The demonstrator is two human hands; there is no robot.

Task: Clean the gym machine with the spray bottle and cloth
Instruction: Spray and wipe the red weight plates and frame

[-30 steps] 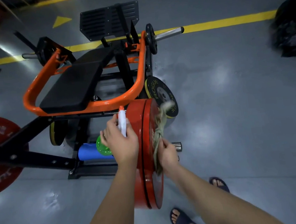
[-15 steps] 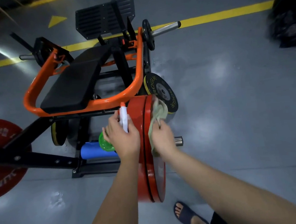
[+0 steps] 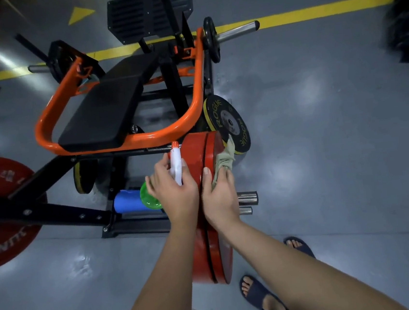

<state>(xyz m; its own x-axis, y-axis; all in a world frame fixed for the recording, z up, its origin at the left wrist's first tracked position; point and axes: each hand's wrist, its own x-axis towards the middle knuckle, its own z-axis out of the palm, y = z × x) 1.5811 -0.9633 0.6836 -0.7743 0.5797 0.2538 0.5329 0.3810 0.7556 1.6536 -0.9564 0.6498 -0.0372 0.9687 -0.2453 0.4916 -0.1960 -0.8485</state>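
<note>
Standing in dark sandals [image 3: 256, 294] on the grey floor [image 3: 326, 167], both arms reaching forward. Grip of the left hand [image 3: 175, 195] is wrapping the spray bottle [image 3: 176, 168]: fingers curled round the white body, orange-tipped nozzle pointing away, bottle sitting just beside the inner side of the red plates [image 3: 193, 156]. The right hand [image 3: 219, 198] is holding the cloth [image 3: 224, 161] against the plates' outer face, fingers curled over it, thumb lying on the rim. Cloth is looking beige and bunched, with one end trailing toward the black ROGUE plate [image 3: 229, 124]. Beyond, the gym machine [image 3: 146, 138] is showing an orange tube frame, black pad [image 3: 107, 109] and ribbed footplate [image 3: 150, 11].
</note>
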